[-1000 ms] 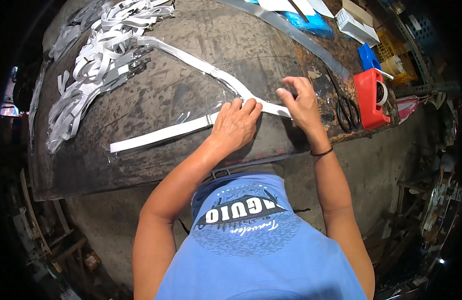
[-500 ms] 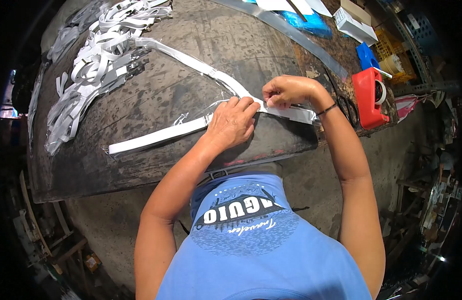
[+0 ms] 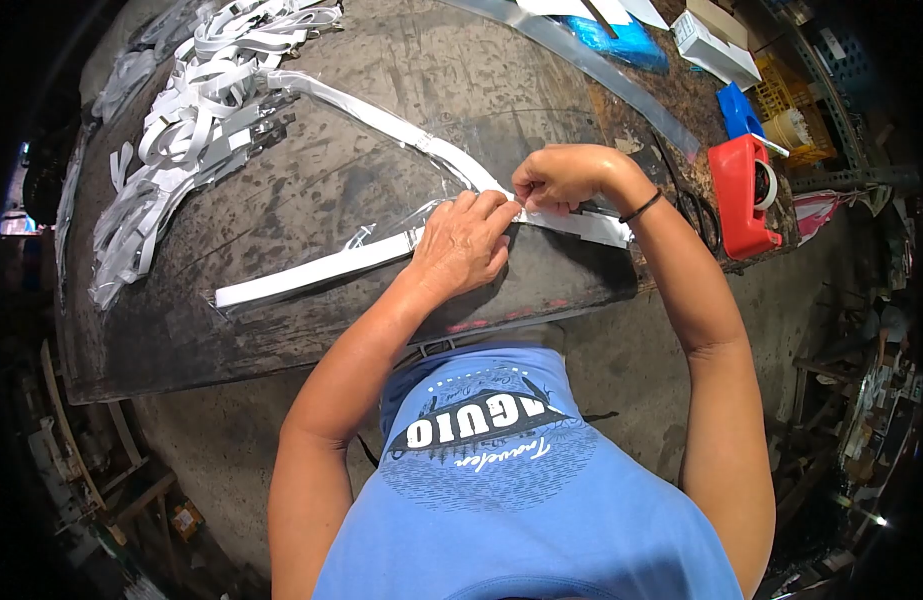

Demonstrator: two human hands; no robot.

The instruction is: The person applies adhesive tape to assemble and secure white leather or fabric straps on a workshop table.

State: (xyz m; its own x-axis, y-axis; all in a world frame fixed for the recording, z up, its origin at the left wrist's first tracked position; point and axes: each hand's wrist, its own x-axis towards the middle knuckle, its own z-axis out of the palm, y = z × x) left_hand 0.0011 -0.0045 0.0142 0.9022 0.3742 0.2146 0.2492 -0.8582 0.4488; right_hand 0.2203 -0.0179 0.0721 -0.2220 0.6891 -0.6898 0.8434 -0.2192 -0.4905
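Note:
A long white strap with metal fittings lies across the dark table, and clear plastic shows along it. My left hand is closed over the strap, its fingertips pressed where white lengths meet. Close beside those fingertips, my right hand is curled in a pinch just above the strap; whatever it may hold is hidden. Another white length runs from that meeting point up to the left. Under my right wrist, a flat white end piece lies near the table's front edge.
A heap of white straps in clear plastic covers the table's left side. At right are a red tape dispenser, black scissors, a white box and a blue plastic packet. A clear strip crosses the back.
My right hand has shifted slightly left, closer to my left fingertips. My left hand stays pressed on the strap, and the heap is unchanged.

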